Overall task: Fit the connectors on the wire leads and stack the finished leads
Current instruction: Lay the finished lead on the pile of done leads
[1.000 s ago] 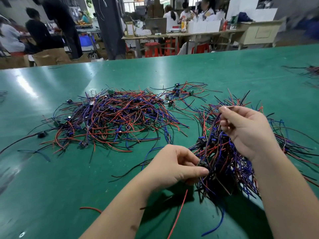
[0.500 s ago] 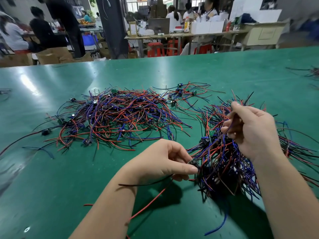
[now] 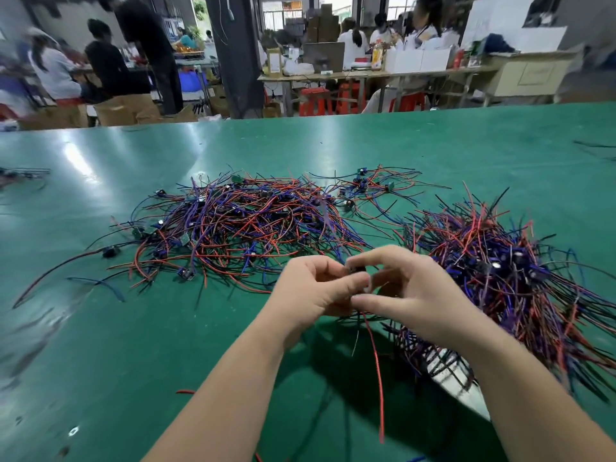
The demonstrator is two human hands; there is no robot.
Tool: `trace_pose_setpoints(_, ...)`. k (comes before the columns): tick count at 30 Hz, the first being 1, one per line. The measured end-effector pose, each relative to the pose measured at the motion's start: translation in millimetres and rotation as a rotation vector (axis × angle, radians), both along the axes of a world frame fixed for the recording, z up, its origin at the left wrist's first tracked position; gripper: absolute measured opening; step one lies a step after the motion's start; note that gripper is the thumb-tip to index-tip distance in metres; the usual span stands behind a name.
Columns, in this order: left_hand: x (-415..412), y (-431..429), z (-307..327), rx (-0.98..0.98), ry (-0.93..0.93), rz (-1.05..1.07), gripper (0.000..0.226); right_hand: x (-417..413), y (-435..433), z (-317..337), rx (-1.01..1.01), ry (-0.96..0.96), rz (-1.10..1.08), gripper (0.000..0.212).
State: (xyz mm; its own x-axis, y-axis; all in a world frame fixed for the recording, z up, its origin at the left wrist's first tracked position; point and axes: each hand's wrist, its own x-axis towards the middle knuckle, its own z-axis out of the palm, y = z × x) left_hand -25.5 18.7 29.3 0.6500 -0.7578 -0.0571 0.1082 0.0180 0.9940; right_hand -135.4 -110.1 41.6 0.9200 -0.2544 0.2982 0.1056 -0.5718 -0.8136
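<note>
My left hand and my right hand meet above the green table, fingertips together. Between them they pinch a small black connector. Its red wire lead hangs down from the fingers toward me, with a thin black lead beside it. A tangled pile of red, blue and black leads lies just right of my right hand. A wider pile of leads with small black connectors spreads across the table beyond my left hand.
Loose wires lie at the table's far left and far right edge. A short red wire scrap lies near my left forearm. Beyond the table, people sit at benches with cartons and red stools.
My right hand left the right pile and came left to meet my left hand. My left hand lifted the connector and its leads up off the table, away from the pile.
</note>
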Motion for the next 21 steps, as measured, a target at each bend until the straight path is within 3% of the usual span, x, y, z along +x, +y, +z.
trace_pose_setpoints(3, 0.7, 1.2, 3.2, -0.049, -0.04, -0.035, 0.027, 0.9, 3.9, 3.1, 0.035, -0.109, -0.124, 0.031)
trace_pose_setpoints(5, 8.0, 5.3, 7.6, -0.055, -0.143, 0.098, 0.035, -2.8, -3.3, 8.6, 0.099, -0.167, -0.247, 0.028)
trace_pose_setpoints(8, 36.3, 20.7, 6.4, 0.182, -0.656, 0.597, 0.016, -12.7, -22.1, 16.1, 0.069, -0.211, -0.565, 0.025)
trace_pose_setpoints(9, 46.6, 28.7, 5.4, 0.299, -0.798, 0.724, 0.005, -16.0, -29.6, 17.8, 0.004, -0.173, -0.689, 0.025)
trace_pose_setpoints(10, 58.0, 36.1, 2.1, 0.42, -0.862, 0.798, 0.009, -19.3, -35.7, 19.0, -0.082, -0.104, -0.787, 0.027)
trace_pose_setpoints(13, 88.6, 58.7, -15.2, 0.912, -0.73, 0.823, 0.046, -24.4, -43.2, 19.4, -0.207, 0.071, -0.882, 0.037)
trace_pose_setpoints(15, 95.5, 67.5, -23.3, 1.103, -0.597, 0.78, 0.052, -23.8, -40.3, 19.9, -0.188, 0.054, -0.874, 0.039)
trace_pose_setpoints(18, 100.5, 66.3, -30.5, 1.092, -0.636, 0.793, 0.042, -19.8, -34.4, 18.7, -0.192, 0.034, -0.806, 0.038)
trace_pose_setpoints(21, 99.5, 64.6, -28.1, 0.913, -0.679, 0.812, 0.026, -17.0, -30.8, 16.4, -0.182, 0.037, -0.758, 0.036)
